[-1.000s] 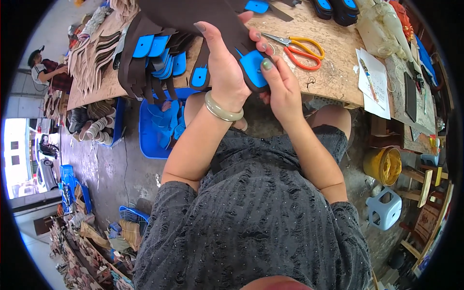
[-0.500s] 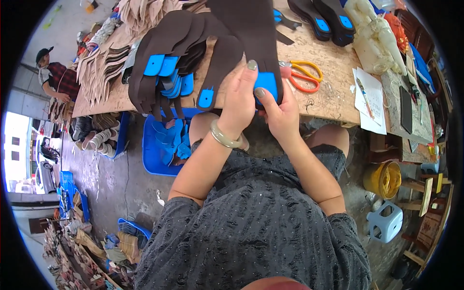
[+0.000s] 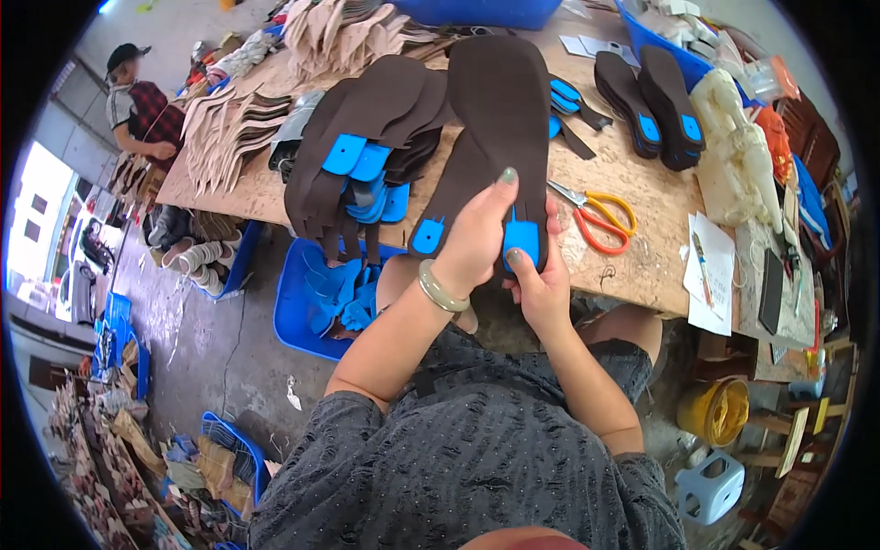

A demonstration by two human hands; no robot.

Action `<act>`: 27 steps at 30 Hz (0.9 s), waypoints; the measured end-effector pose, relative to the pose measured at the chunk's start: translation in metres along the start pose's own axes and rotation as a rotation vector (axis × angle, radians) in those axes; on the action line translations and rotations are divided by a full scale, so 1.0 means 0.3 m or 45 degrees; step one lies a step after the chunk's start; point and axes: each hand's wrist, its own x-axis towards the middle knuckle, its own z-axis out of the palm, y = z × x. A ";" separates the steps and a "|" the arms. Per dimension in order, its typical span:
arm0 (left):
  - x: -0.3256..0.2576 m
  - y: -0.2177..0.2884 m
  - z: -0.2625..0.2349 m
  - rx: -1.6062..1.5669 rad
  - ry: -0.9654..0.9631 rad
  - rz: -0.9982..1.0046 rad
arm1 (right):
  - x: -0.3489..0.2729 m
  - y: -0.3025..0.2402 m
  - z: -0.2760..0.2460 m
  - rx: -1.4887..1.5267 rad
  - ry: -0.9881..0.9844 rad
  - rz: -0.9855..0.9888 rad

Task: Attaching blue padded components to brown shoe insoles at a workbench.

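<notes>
A dark brown insole (image 3: 500, 110) with a blue heel patch (image 3: 522, 240) is held up between my two hands over the table's near edge. My left hand (image 3: 478, 234) grips its left side, thumb on the brown surface above the patch. My right hand (image 3: 543, 284) closes on the heel end, with its thumb on the patch's lower part and fingers underneath. Partly behind it lies another brown insole (image 3: 442, 197) with a small blue patch. To the left, brown insole pieces with blue patches form a pile (image 3: 390, 101). Scissors (image 3: 605, 220) with yellow and orange handles lie right of my hands.
Two stacks of brown insoles (image 3: 669, 105) stand at the far right of the wooden table (image 3: 642, 275). Beige cut pieces (image 3: 229, 137) are heaped at the left. Below the edge sits a blue bin (image 3: 289, 312) of blue scraps. A person (image 3: 142, 110) stands at far left.
The view has shifted, showing more of the table's far side. The held insole now shows its full length, and my left thumb rests higher above the blue patch. Both hands keep their hold.
</notes>
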 end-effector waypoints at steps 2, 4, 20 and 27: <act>-0.014 -0.009 -0.023 0.025 0.040 0.028 | 0.000 0.008 0.008 -0.022 -0.004 -0.019; -0.025 0.018 -0.003 0.053 0.076 -0.027 | -0.002 0.023 -0.012 -0.035 -0.012 0.013; 0.047 0.103 -0.174 0.832 0.653 0.779 | -0.054 -0.091 -0.245 -0.321 -0.163 0.451; 0.025 0.014 -0.217 1.080 0.745 0.747 | -0.022 -0.067 -0.205 -1.365 -0.119 -0.315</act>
